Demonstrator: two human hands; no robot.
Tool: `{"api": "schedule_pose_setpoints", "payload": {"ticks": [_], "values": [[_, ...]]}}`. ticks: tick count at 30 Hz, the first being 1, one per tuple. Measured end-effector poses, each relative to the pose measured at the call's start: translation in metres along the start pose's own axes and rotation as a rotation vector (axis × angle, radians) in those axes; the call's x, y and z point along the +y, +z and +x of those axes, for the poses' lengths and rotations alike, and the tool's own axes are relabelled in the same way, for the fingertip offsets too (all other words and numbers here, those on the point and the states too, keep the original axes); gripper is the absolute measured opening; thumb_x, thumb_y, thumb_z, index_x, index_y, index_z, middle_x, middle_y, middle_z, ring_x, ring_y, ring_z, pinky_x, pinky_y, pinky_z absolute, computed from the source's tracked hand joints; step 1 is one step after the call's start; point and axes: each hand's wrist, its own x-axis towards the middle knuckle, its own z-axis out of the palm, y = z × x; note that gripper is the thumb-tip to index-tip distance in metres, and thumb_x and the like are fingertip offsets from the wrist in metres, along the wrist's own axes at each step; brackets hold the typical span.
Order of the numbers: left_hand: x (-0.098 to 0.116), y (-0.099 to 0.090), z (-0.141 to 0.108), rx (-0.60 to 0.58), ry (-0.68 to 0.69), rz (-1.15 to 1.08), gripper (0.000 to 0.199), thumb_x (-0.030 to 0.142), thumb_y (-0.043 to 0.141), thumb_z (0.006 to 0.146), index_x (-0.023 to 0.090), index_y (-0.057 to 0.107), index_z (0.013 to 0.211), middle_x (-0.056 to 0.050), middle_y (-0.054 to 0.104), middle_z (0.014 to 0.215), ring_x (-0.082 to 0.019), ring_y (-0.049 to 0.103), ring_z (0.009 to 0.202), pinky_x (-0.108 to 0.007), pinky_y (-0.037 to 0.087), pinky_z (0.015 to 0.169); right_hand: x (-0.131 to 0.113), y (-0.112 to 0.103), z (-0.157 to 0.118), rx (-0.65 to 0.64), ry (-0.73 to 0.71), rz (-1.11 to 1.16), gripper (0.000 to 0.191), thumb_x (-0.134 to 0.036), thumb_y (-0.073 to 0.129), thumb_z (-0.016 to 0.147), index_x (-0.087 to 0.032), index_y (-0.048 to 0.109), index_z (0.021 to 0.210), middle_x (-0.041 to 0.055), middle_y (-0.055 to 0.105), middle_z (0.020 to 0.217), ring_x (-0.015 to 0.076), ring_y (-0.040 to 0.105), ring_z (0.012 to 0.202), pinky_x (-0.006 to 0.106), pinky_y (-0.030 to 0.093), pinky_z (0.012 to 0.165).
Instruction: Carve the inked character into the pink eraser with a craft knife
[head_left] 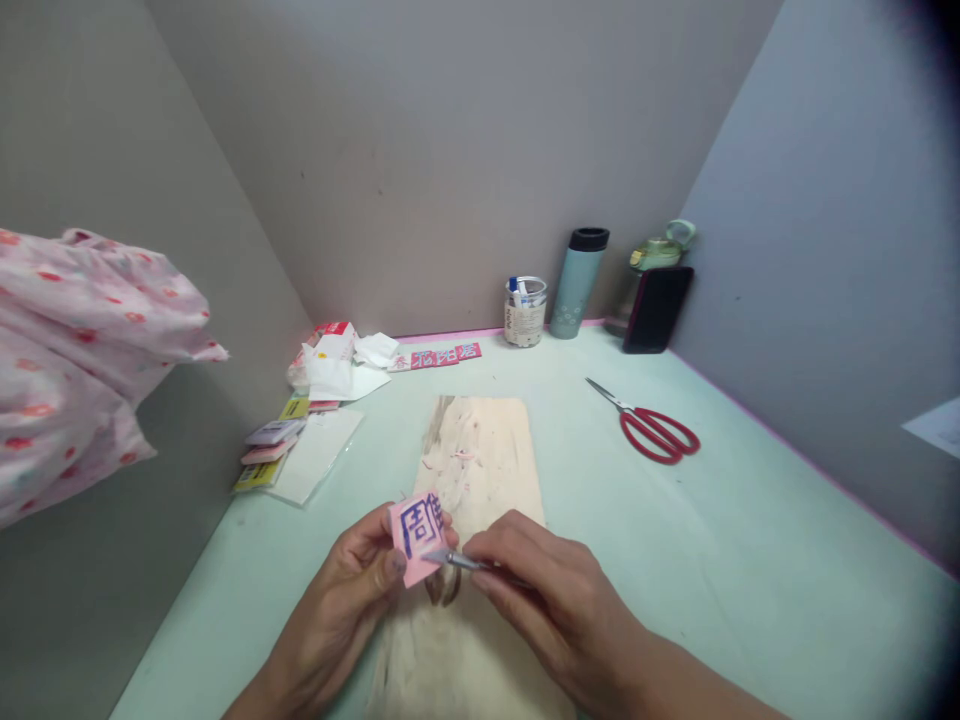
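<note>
The left hand (352, 590) pinched the little pink block (418, 537) just beside the right hand (547, 590), which gripped a thin carving knife (454, 560), so a slip could have cut the close fingers (390, 565).

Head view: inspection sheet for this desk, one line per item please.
Surface: pale green desk, with a light wooden board bearing pink shavings.
Job's things: small pink square block with blue inked characters; thin metal carving knife, tip at the block.
Clutter: red-handled scissors; teal tumbler; clear jar; stacked pink blocks and packets; crumpled tissues.
Hands: left hand holds the block; right hand grips the knife.
Cables: nothing seen.
Surroundings: grey partition walls; pink floral fabric at left.
</note>
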Motion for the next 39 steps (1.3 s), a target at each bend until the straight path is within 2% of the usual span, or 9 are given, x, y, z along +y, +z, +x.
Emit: {"api": "schedule_pose_setpoints", "payload": {"ticks": [6,14,21,25,28,33,39], "values": [[0.000,0.000,-0.001,-0.025,0.002,-0.003,0.030,0.037,0.088,0.078,0.024,0.082,0.104,-0.005,0.079,0.095,-0.020,0.070,0.082,-0.028,0.052,0.077,-0.001,0.000,0.000,0.011,-0.013,-0.008,0.021,-0.014,0.051,0.104,-0.016,0.068,0.115,0.0039,0.064,0.084,0.0145,0.062,0.075,0.024,0.053,0.069],[-0.001,0.002,0.000,-0.021,0.021,0.028,0.033,0.038,0.088,0.078,0.026,0.082,0.108,-0.004,0.078,0.095,-0.018,0.068,0.081,-0.028,0.052,0.084,0.000,-0.002,0.002,0.001,-0.039,-0.043,0.022,-0.016,0.048,0.105,-0.013,0.070,0.110,0.0053,0.065,0.082,0.0140,0.061,0.070,0.023,0.050,0.063],[-0.004,-0.005,-0.003,-0.030,0.004,0.082,0.036,0.041,0.087,0.078,0.027,0.080,0.111,-0.006,0.078,0.099,-0.020,0.068,0.088,-0.029,0.051,0.085,0.001,-0.005,0.004,-0.029,-0.021,-0.002,0.022,-0.017,0.049,0.105,-0.015,0.071,0.107,0.0053,0.068,0.083,0.0141,0.063,0.073,0.023,0.050,0.065],[-0.006,-0.005,-0.001,-0.007,0.010,0.086,0.036,0.042,0.088,0.077,0.027,0.081,0.109,-0.006,0.078,0.099,-0.021,0.067,0.089,-0.030,0.050,0.087,0.001,-0.001,0.004,0.001,-0.019,-0.005,0.022,-0.016,0.049,0.104,-0.015,0.070,0.110,0.0047,0.067,0.083,0.0138,0.063,0.073,0.022,0.050,0.065],[-0.007,-0.002,-0.001,0.018,0.022,0.096,0.038,0.043,0.088,0.077,0.025,0.080,0.110,-0.007,0.077,0.100,-0.022,0.066,0.087,-0.032,0.050,0.086,0.000,0.003,0.003,0.045,-0.023,-0.035,0.021,-0.016,0.048,0.105,-0.015,0.069,0.105,0.0039,0.066,0.080,0.0143,0.061,0.070,0.023,0.049,0.063],[-0.007,0.002,-0.003,0.048,0.050,0.125,0.042,0.042,0.088,0.077,0.026,0.079,0.114,-0.007,0.076,0.101,-0.022,0.066,0.091,-0.032,0.048,0.092,-0.003,0.007,0.000,0.054,0.046,-0.036,0.021,-0.015,0.048,0.103,-0.018,0.068,0.099,0.0044,0.068,0.082,0.0155,0.064,0.072,0.024,0.049,0.063],[-0.010,0.002,-0.004,0.059,0.065,0.111,0.041,0.042,0.087,0.078,0.025,0.078,0.114,-0.007,0.075,0.101,-0.020,0.065,0.087,-0.028,0.050,0.085,-0.003,0.009,0.000,0.098,0.060,0.000,0.019,-0.012,0.051,0.100,-0.018,0.069,0.097,0.0034,0.069,0.082,0.0139,0.064,0.072,0.022,0.049,0.064]]}}
